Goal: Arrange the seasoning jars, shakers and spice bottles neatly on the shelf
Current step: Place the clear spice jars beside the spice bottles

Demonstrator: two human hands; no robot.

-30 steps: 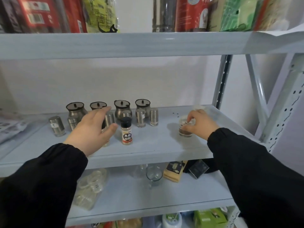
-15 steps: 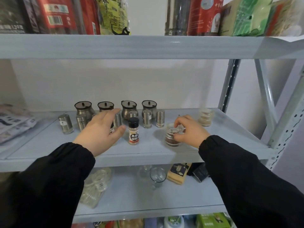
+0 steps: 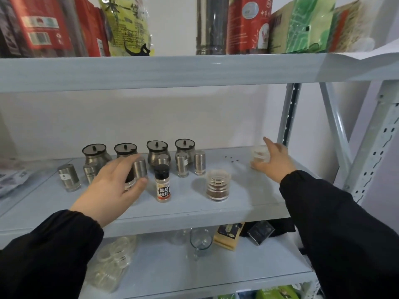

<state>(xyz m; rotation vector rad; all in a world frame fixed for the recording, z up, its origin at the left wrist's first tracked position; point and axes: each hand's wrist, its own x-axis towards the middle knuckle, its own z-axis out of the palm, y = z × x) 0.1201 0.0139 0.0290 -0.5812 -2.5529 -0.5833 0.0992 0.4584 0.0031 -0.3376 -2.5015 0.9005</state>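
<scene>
On the grey middle shelf a back row of steel pots with dark lids stands behind several small steel shakers. My left hand is curled around a dark-capped spice bottle, which it mostly hides. Just right of it stands a pepper bottle with a black cap and an orange label. A clear jar of brown spice stands alone further right. My right hand is cupped around a second clear jar near the shelf's back right corner.
Food packets and a steel cylinder fill the shelf above. The shelf below holds a glass cup, clear glass jars and small boxes. A perforated upright bounds the right side. Papers lie at the left.
My right hand let go of the brown spice jar near the pepper bottle and moved right and back to the second clear jar. My left hand has stayed on its bottle.
</scene>
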